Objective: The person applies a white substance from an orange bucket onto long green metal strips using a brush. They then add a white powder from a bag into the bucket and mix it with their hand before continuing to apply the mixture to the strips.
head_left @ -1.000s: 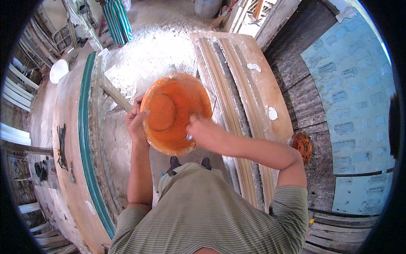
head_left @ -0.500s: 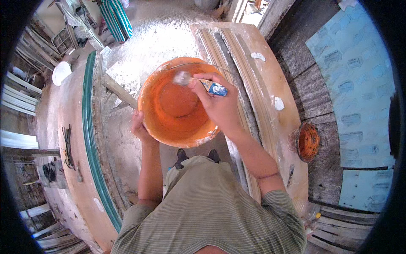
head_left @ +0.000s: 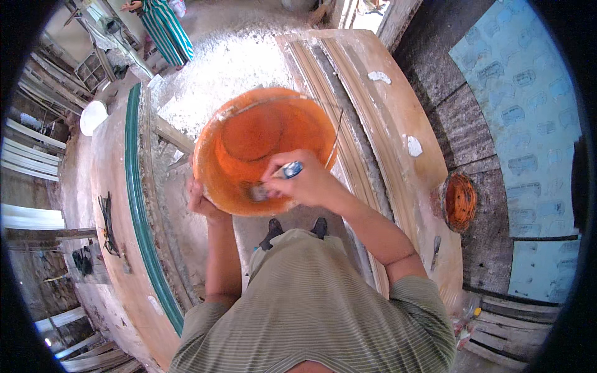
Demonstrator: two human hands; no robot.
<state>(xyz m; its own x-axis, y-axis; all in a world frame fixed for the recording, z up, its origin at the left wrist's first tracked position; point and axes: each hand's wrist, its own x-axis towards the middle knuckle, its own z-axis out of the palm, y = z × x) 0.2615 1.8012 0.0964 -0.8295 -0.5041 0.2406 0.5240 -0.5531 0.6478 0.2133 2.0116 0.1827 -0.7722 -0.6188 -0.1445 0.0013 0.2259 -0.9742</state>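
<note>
mid-frame, the left hand point(head_left: 203, 202) grasps an orange bucket point(head_left: 249, 133); the right hand point(head_left: 308, 181) clutches a brush point(head_left: 290, 170) inside, its blue handle's marking blurred.

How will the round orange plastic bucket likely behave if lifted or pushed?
The round orange plastic bucket is probably light for its size: the left hand seems to hold it alone, and no deep fill shows inside. Its round rim suggests it could roll on its side. The thin wire handle would likely swing, arcing unheld past the rim.
</note>
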